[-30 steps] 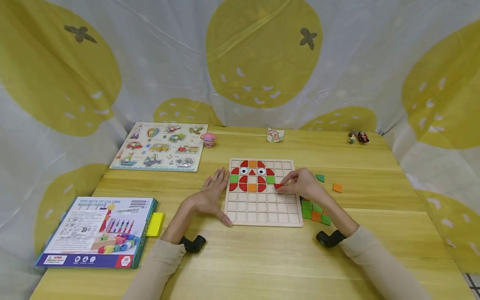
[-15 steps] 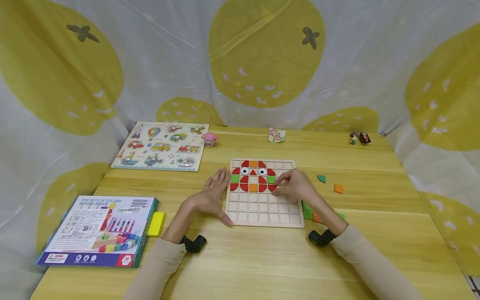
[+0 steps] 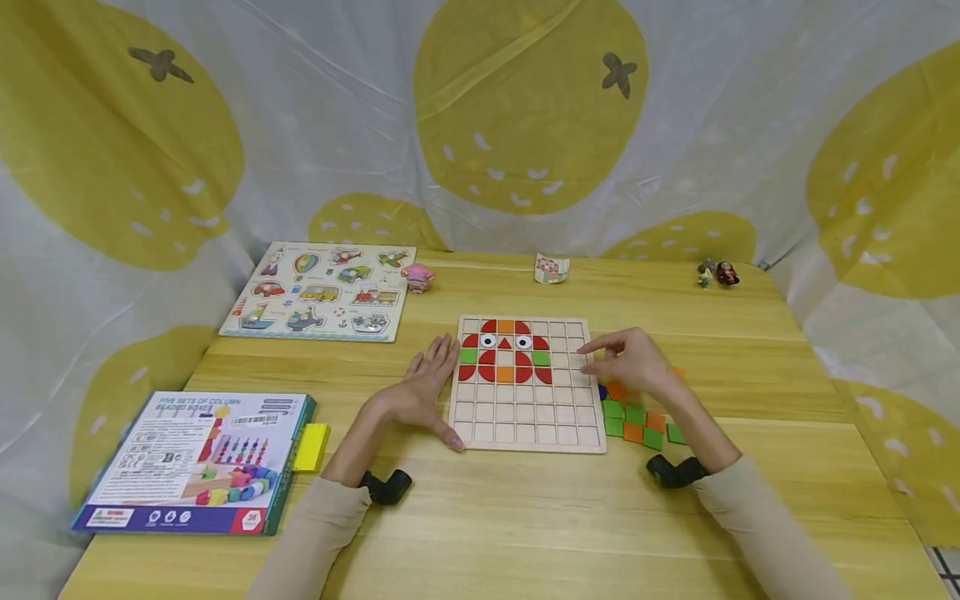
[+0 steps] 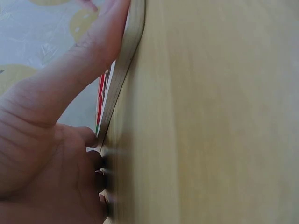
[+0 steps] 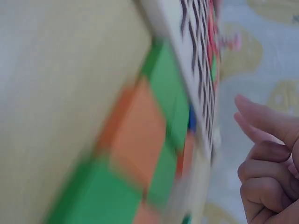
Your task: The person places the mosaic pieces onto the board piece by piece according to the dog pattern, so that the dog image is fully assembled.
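A wooden grid board (image 3: 516,433) lies flat on the table, its upper cells filled with red, green and orange tiles and two eye tiles in a face-like pattern. My left hand (image 3: 417,397) rests along the board's left edge, fingers spread and thumb at the near left corner; the left wrist view shows the thumb against the board's side. Over the board's right edge, my right hand (image 3: 632,363) holds nothing, its thumb and index finger apart. A red quarter-round tile (image 3: 543,376) sits in the grid left of it. Loose green tiles (image 3: 634,415) lie below the right hand.
Orange tiles (image 3: 633,432) lie among the green ones. On the left are a boxed bead set (image 3: 195,467), a yellow block (image 3: 311,448) and a vehicle puzzle board (image 3: 321,292). Farther back stand a pink figurine (image 3: 417,278), a patterned card (image 3: 551,268) and small figures (image 3: 726,273).
My right hand brought a red quarter-round tile into the grid below the right green tile, let it go, and moved off to the right. The left hand stayed at the board's edge.
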`<control>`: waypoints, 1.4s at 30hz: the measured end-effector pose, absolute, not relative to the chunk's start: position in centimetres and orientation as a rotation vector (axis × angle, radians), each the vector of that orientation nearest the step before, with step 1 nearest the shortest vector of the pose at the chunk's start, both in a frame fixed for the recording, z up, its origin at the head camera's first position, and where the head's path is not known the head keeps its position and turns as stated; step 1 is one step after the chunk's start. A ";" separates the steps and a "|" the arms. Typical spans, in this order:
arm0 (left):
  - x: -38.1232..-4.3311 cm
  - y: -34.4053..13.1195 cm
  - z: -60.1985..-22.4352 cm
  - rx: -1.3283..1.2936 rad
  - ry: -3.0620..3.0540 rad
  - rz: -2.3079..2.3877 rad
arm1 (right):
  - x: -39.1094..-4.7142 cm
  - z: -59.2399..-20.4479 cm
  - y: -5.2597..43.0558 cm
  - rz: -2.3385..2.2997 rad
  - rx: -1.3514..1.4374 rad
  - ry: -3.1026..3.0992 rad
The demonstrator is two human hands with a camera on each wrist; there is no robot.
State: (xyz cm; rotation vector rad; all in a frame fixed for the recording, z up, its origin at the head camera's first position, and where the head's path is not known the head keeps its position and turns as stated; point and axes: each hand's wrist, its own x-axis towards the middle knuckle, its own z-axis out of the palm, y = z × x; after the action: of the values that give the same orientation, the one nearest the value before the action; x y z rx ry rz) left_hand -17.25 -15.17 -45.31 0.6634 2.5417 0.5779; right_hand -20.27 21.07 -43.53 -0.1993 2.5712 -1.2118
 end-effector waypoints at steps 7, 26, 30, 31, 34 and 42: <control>-17.2 -15.1 -45.1 0.651 2.546 0.582 | -20.8 -43.7 29.8 -1.163 -0.068 2.659; -17.1 -15.0 -45.0 0.656 2.539 0.603 | -17.4 -44.0 32.3 -1.206 -0.233 2.366; -17.1 -15.0 -45.0 0.662 2.542 0.606 | -15.3 -44.1 33.6 -1.213 -0.309 2.279; -17.1 -15.0 -45.0 0.658 2.541 0.608 | -14.9 -44.2 34.0 -1.214 -0.312 2.266; -17.0 -15.1 -44.9 0.645 2.539 0.609 | -14.0 -44.5 34.5 -1.223 -0.296 2.257; -17.1 -15.0 -45.0 0.642 2.532 0.608 | -13.2 -45.1 33.9 -1.158 -0.309 2.373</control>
State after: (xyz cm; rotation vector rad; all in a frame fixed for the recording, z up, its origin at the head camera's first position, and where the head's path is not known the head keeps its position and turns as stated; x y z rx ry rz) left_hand -17.10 -15.00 -45.04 0.6417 2.5317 0.6077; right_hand -13.15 33.91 -45.05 -0.3094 2.3734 -1.1583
